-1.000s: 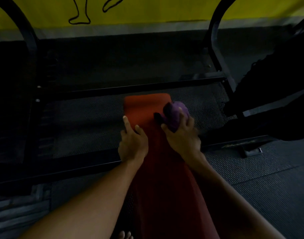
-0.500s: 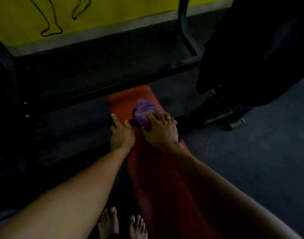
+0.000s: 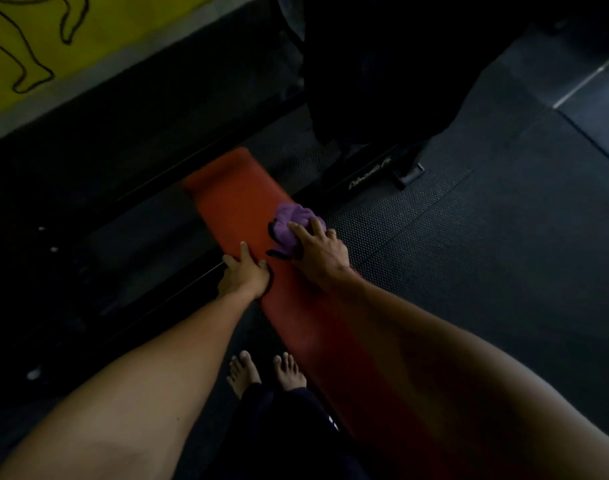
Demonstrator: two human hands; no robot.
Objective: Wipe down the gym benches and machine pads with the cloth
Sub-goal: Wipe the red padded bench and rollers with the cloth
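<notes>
My right hand [image 3: 320, 251] has the purple cloth [image 3: 291, 221] wadded up on the right side of the red bench [image 3: 234, 202], past the middle toward its far end. My fingers [image 3: 298, 231] curl over the wad and press it into the pad. My left hand [image 3: 244, 275] grips the bench's left edge just beside it, thumb on top, bracing me.

The biggest risk I see is the wad itself. Bunched this tight, only a small patch of fabric meets the vinyl. I could pass over the pad and leave strips unwiped, above all along the left side and the far end, which the cloth isn't touching. Dark loose ends of the cloth stick out near my thumb. If they drag or fold under, the wad may roll out from beneath my fingers instead of sliding.

The cloth also sits right at the bench's right edge. One push too far that way and it drops onto the floor mat [image 3: 469, 265], picking up grit I would then rub into the pad.

I lean far forward with both arms stretched out, my bare feet [image 3: 261, 374] close beside the bench. If the pad is damp, my left hand could slip off the edge and pitch me forward. The light is poor, so I judge missed spots will be hard to see.
</notes>
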